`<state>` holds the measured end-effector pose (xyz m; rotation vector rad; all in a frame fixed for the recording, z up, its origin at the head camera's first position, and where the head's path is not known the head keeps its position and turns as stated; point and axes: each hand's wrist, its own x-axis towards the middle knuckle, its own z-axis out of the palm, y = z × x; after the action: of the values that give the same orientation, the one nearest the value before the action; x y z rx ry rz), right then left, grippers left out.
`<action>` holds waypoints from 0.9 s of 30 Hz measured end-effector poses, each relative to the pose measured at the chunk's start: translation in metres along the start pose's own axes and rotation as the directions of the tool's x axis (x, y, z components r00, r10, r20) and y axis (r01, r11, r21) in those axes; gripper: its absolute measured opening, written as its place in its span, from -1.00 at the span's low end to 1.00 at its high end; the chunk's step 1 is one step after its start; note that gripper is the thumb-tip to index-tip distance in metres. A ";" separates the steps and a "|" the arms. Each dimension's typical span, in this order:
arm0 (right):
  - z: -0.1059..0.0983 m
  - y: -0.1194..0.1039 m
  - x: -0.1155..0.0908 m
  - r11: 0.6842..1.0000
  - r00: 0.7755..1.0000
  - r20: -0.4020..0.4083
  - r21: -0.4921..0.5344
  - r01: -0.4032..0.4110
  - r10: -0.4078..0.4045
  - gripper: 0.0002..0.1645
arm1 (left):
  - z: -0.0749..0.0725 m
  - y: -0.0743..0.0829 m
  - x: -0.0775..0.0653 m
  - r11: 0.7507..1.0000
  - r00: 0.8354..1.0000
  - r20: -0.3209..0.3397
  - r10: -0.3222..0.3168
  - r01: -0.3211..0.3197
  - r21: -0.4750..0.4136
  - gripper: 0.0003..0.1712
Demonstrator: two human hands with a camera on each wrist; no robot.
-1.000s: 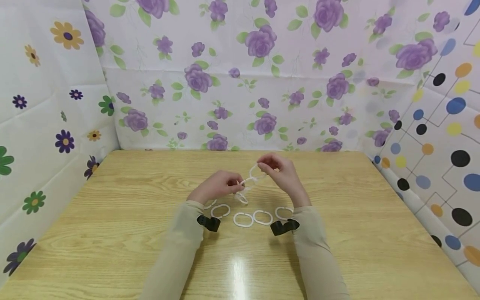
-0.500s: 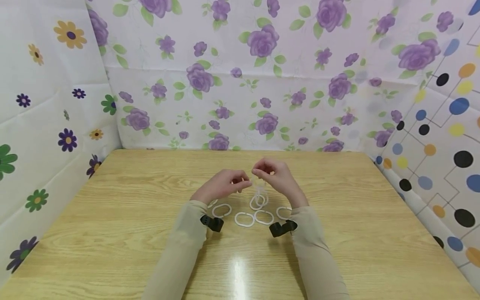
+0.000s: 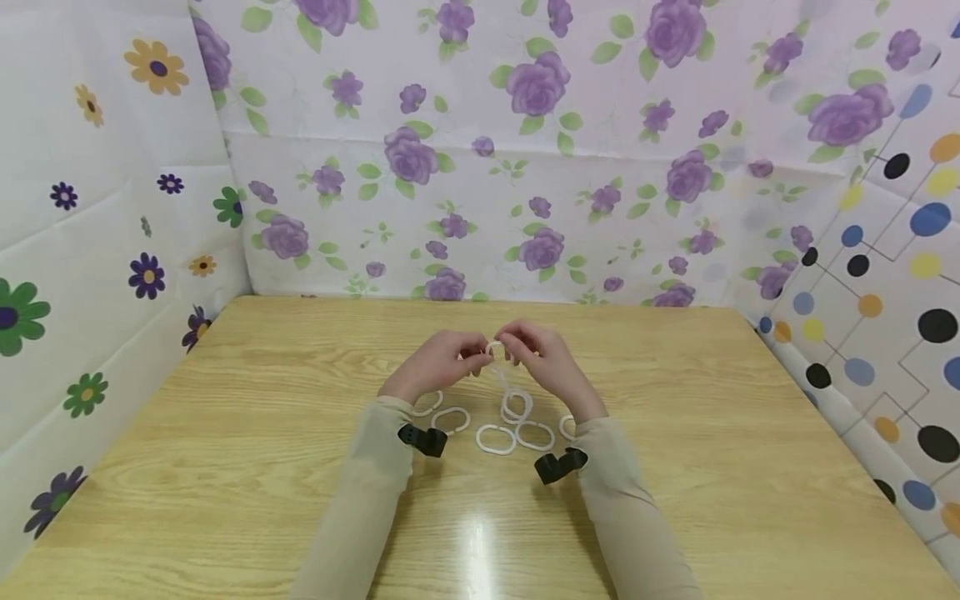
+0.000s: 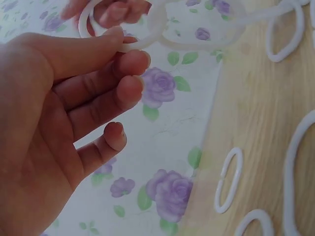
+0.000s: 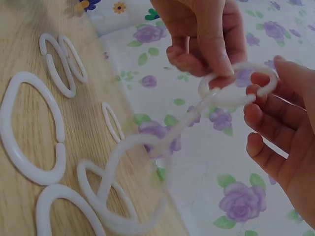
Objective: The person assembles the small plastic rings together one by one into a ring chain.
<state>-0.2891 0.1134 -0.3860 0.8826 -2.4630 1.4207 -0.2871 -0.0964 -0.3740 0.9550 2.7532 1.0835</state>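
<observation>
Since half a second ago, the two hands have drawn closer together, and a white oval plastic link with a gap in its side (image 5: 236, 103) now spans the space between their fingertips, above the table. The left hand (image 3: 448, 364) pinches this link between thumb and forefinger, its other fingers loosely bent and apart from one another. The right hand (image 3: 546, 360) grips the opposite side near the gap, thumb above and fingertips below. From the held link hangs a chain of similar white links (image 3: 528, 407), blurred in the right wrist view, trailing down toward the light wood-grain table (image 3: 225, 467). Nearest the person, two loose white oval links (image 3: 497, 452) lie side by side, their ends appearing to touch. Two more white links (image 3: 451, 409) lie near the left wrist, and another white link (image 3: 563, 427) is partly hidden by the right sleeve. Beige sleeves (image 3: 345, 508) cover both arms, each with a small black wrist camera (image 3: 423, 440). Behind the table hangs a white cloth with purple roses (image 3: 487, 208).
</observation>
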 end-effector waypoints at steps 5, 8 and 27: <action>-0.002 0.005 0.001 1.000 0.999 -0.029 -0.007 -0.022 0.022 -0.68 | -0.010 0.000 -0.003 1.000 0.995 -0.099 -0.003 0.003 -0.005 -0.81; -0.002 0.008 0.001 0.998 0.999 0.007 -0.044 -0.053 0.054 -0.74 | -0.014 0.003 -0.004 1.000 0.991 -0.131 0.007 -0.005 0.013 -0.80; 0.048 0.012 -0.003 0.944 0.912 0.402 -0.324 0.066 0.075 -0.53 | -0.032 0.016 -0.016 0.998 0.972 -0.232 0.031 -0.017 0.061 -0.82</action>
<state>-0.2865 0.0793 -0.4217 1.1920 -2.8852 0.8349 -0.2738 -0.1153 -0.3431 0.9250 2.9815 1.1975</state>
